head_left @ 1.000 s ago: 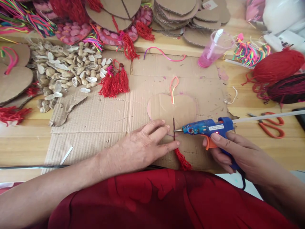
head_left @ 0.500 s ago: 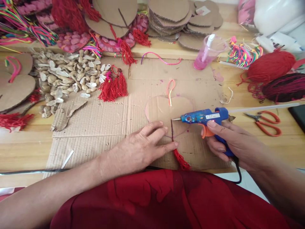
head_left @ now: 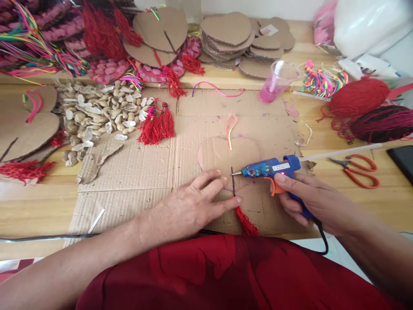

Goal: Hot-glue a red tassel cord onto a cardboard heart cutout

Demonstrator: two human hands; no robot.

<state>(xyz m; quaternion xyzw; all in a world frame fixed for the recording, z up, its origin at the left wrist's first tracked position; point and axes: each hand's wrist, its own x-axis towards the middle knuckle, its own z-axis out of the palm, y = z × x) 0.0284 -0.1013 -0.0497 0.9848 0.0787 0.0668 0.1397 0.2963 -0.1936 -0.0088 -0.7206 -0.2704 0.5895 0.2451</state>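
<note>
In my right hand (head_left: 306, 196) is a blue hot glue gun (head_left: 267, 167) with an orange trigger, its metal nozzle touching or just over a dark cord (head_left: 232, 183). The cord runs down a rounded cardboard cutout (head_left: 216, 150) and ends in a red tassel (head_left: 247, 221). At the cutout's top, an orange and yellow ribbon loop (head_left: 230, 131) is attached. My left hand (head_left: 190, 202) lies with fingers spread over the cutout's lower left, one fingertip against the cord just above the tassel. Part of the cutout is hidden under that hand.
A cardboard sheet (head_left: 129, 211) covers the table. Peanut shells (head_left: 103, 112) and red tassels (head_left: 157, 125) lie left. Cardboard cutouts (head_left: 226, 30) are stacked behind. Right are a cup (head_left: 279, 82) with pink liquid, red yarn (head_left: 359, 98) and orange-handled scissors (head_left: 358, 170).
The glue gun's nozzle has slid a little down the cord toward the tassel. My left hand keeps its place on the cutout. The whole view has shifted slightly.
</note>
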